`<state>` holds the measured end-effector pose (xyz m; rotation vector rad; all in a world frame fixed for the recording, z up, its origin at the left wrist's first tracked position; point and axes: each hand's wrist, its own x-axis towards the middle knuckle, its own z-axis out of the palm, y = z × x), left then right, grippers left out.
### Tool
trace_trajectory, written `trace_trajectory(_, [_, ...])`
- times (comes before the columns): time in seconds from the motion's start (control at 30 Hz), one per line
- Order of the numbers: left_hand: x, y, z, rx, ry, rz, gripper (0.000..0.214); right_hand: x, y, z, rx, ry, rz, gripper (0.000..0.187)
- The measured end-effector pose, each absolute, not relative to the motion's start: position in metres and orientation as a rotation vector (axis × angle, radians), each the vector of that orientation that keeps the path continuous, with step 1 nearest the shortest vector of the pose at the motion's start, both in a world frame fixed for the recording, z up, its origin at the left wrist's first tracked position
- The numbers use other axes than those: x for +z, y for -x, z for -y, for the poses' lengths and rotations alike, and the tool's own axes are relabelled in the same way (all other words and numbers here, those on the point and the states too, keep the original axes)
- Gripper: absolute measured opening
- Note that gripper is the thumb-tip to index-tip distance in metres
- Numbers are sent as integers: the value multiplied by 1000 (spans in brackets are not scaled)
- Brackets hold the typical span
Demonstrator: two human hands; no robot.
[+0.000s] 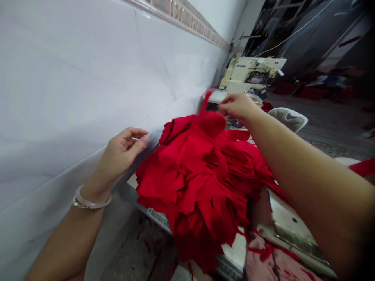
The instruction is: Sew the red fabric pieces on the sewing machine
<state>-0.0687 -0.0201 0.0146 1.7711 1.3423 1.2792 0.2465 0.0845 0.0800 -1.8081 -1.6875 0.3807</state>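
Observation:
A big heap of red fabric pieces (202,183) lies on a work table, spilling over its near edge. My right hand (238,106) reaches over the heap and pinches the top of one red piece (206,111), lifting it above the pile. My left hand (121,154) hovers left of the heap beside the white tiled wall, fingers loosely curled with the thumb near the fingertips; nothing shows in it. A silver bracelet (89,202) circles my left wrist.
A white tiled wall (88,78) runs close along the left. A cream sewing machine (249,74) stands at the far end of the table. A white plastic chair back (288,118) is on the right. A metal table edge (281,218) shows beneath my right arm.

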Motion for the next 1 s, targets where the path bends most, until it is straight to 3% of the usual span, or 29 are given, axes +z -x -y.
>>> trace_trajectory(0.1, [24,34,26,985,-2087,-1299,42,79,-245,-97,40,1775,1493,37])
trace_trajectory(0.23, [21,-12,18,684,-2490,-1366,81,65,-204,-72,65,1345,2144,27])
trace_trajectory(0.3, [16,-20,15,511,-2557,-1325,68,54,-188,-64,178,1260,2518,28])
trace_trajectory(0.4, [11,-8,29,249,-2676,-980,15,34,-187,-68,108,1511,2666,39])
trace_trajectory(0.57, [17,37,75,-18,-2800,-852,13,20,-197,-79,-208,2001,2335,63])
trace_trajectory(0.67, [18,52,92,67,-2763,-892,6,20,-193,-64,-364,2060,2234,55])
trace_trajectory(0.73, [13,55,96,246,-2773,-940,15,18,-191,-38,-337,1837,2306,43])
trace_trajectory(0.87, [-3,57,90,477,-2564,-899,40,8,-201,49,172,1209,2591,39])
trace_trajectory(1.0, [-29,69,80,1037,-1974,-1227,56,2,-230,124,436,1444,2373,48])
